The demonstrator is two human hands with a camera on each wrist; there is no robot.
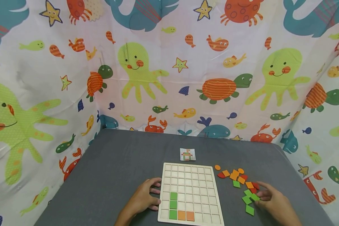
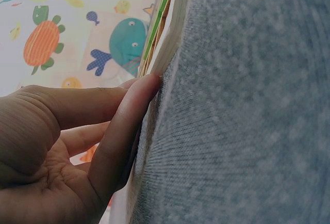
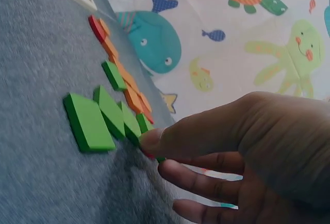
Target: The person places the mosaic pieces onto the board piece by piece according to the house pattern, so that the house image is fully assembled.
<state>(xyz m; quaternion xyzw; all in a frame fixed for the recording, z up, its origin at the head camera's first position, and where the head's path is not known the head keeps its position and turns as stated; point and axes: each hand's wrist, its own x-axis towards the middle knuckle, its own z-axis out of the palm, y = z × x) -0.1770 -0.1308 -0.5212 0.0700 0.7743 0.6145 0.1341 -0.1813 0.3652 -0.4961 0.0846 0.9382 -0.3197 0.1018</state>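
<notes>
A white gridded board [image 1: 199, 190] lies on the grey cloth. Three green square tiles [image 1: 173, 204] stand in a column at its lower left, and two orange square tiles [image 1: 185, 215] continue to the right along the bottom row. My left hand [image 1: 142, 196] rests against the board's left edge; in the left wrist view its fingertips [image 2: 152, 82] touch that side. Right of the board, my right hand [image 1: 274, 202] pinches a green diamond tile [image 1: 255, 197] between thumb and fingers. The right wrist view shows the thumb [image 3: 152, 140] on this tile, its far side hidden by the hand.
Loose green tiles [image 1: 250, 210], orange tiles [image 1: 234, 174] and red tiles [image 1: 221, 175] spread in a band right of the board. A small printed pattern card [image 1: 187, 154] lies beyond the board's far edge. A sea-animal curtain [image 1: 164, 119] surrounds the table [image 1: 124, 153].
</notes>
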